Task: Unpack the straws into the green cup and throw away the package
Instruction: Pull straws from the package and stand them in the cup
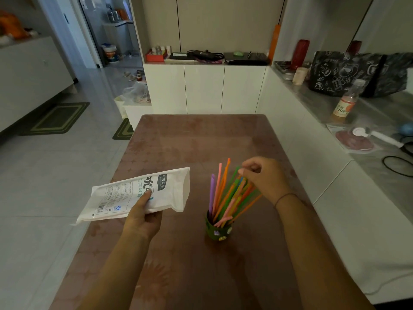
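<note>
A small green cup (218,231) stands on the brown table (201,139), right of centre. Several coloured straws (225,193) stand in it, fanned out and leaning right. My right hand (266,177) is at the tops of the straws, fingers curled and pinching the upper ends of some. My left hand (143,217) holds the flat white straw package (138,193) from below, thumb on top, over the table's left edge. The package looks flattened; I cannot tell whether anything is inside.
A white counter (357,113) runs along the right with a bottle (346,101), a black patterned bag (357,72) and cables. White cabinets (205,88) stand behind the table. A white bin with a plastic bag (134,97) sits on the floor at the far left of the table.
</note>
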Demonstrator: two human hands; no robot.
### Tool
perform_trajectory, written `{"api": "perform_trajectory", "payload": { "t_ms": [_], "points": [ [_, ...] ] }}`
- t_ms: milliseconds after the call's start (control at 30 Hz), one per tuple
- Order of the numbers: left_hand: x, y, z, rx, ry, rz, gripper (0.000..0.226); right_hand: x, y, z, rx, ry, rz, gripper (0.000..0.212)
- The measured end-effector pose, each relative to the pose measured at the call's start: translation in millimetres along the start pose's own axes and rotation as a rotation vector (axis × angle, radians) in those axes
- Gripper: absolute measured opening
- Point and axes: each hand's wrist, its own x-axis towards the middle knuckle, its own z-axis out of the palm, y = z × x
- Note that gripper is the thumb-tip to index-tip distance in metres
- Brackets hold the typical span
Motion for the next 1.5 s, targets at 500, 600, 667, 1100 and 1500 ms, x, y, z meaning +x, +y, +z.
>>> {"api": "perform_trajectory", "payload": {
  "t_ms": [500, 600, 667, 1100, 1500],
  "points": [
    [-10.3, -3.2, 11.1, -0.001, -0.064, 0.022, 0.054, -3.4, -11.6, 2.1, 0.002, 0.095, -0.051, 0.011],
    [-16.5, -2.2, 22.3, 0.023, -0.163, 0.091, 0.053, -12.4, -37.2, 2.0, 0.38, 0.209, 0.015, 0.013],
    [-24.7, 0.3, 34.9, 0.07, -0.249, 0.169, 0.052, -21.3, -56.9, 15.6, 0.671, 0.113, 0.161, 0.022],
    [-81.4, 9.0, 82.2, 0.642, -0.432, 0.657, 0.038, -39.5, -89.6, 55.0, 1.608, -0.394, 0.696, 0.048],
    [-77.3, 9.3, 79.8, 0.916, -0.417, 0.688, 0.015, -35.7, -84.6, 44.9, 1.697, -0.45, 0.705, 0.056]
  ]
}}
